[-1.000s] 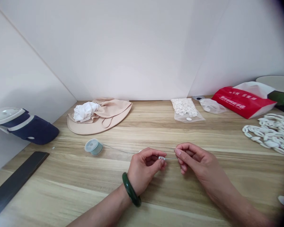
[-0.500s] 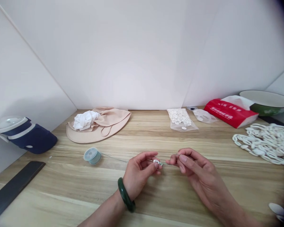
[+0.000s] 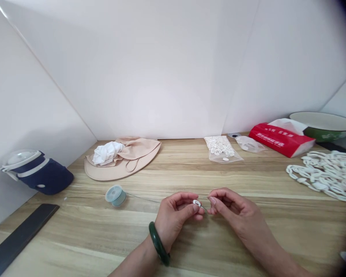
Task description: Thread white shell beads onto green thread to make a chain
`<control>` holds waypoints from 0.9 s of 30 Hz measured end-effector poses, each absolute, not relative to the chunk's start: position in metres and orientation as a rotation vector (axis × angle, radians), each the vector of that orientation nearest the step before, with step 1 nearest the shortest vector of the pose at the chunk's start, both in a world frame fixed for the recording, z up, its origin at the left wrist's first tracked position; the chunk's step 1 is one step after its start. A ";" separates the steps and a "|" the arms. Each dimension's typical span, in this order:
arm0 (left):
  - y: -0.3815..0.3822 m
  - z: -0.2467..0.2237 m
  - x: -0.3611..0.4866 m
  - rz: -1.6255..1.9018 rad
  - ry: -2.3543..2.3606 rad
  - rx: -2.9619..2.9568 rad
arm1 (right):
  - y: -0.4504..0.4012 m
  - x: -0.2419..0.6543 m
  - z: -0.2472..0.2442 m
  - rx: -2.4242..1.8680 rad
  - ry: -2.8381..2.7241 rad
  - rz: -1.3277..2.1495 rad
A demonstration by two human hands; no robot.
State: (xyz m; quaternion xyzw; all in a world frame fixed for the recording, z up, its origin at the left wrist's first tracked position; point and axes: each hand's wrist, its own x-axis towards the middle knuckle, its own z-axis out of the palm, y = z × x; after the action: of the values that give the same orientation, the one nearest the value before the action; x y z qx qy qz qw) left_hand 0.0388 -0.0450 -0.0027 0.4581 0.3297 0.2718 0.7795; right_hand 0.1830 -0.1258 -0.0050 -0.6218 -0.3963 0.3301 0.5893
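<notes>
Left hand (image 3: 174, 219) is raised, white link (image 3: 196, 203) pinched at its fingertips; right hand (image 3: 233, 209) is held just beside, any grip on the fine thread (image 3: 203, 207) unclear.

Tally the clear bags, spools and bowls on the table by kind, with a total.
Clear bags: 2, the one of white rings and the smaller one
Spools: 1
Bowls: 1
Total: 4
</notes>
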 end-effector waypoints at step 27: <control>-0.049 -0.005 0.042 0.574 0.778 1.040 | -0.127 0.178 -0.014 -1.599 -1.245 0.642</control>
State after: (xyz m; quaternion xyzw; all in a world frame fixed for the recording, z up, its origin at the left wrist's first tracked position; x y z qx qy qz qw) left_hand 0.0418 -0.0494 -0.0055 0.4775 0.3570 0.2635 0.7583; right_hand 0.1783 -0.1275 -0.0144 -0.6572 -0.5118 0.2640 0.4862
